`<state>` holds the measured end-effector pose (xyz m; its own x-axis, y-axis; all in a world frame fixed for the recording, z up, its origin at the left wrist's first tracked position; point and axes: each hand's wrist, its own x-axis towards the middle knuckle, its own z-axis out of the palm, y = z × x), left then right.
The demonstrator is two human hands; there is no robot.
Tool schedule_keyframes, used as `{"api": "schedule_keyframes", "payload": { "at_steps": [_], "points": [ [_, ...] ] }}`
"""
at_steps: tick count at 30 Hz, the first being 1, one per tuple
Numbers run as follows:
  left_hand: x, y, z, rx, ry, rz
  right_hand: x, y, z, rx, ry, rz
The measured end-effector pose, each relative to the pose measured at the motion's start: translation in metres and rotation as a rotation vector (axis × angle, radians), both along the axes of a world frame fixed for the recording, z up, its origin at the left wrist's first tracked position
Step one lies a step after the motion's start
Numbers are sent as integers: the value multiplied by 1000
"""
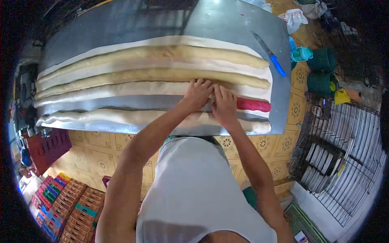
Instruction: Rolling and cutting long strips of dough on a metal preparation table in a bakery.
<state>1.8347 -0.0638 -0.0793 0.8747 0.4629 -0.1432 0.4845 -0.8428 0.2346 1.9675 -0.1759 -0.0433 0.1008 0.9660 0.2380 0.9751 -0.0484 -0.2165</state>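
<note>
A wide sheet of pale dough (239,90) lies on the metal table, with two long yellowish rolls on it: a far roll (162,52) and a middle roll (142,75). Nearer to me, a pink-red roll (253,104) shows only to the right of my hands; whether it runs on beneath them is hidden. My left hand (198,94) and my right hand (224,106) are close together, fingers curled onto the near edge of the dough sheet. Along the table's front edge lies a separate long pale dough roll (133,116), under my forearms.
At the table's right side rests a knife (271,56) with a blue handle. Beyond that side stand a turquoise jug (302,54), dark green buckets (321,83) and wire racks (348,133). Stacked crates (73,208) fill the lower left. Bare metal table (227,20) shows at the back.
</note>
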Motion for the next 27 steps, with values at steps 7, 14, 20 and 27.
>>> {"api": "schedule_keyframes", "payload": {
  "at_steps": [7, 14, 20, 27],
  "points": [
    [7, -26, -14, 202, -217, 2, 53, 25, -13, -509, 91, -7],
    [25, -18, 3, -20, -57, 56, 26, -31, -9, -186, 36, -19],
    [35, -48, 10, 77, -41, 14, 108, 19, -37, -543, 566, 193],
    [64, -52, 11, 74, 38, 165, 81, -52, -31, 54, 54, 162]
  ]
}}
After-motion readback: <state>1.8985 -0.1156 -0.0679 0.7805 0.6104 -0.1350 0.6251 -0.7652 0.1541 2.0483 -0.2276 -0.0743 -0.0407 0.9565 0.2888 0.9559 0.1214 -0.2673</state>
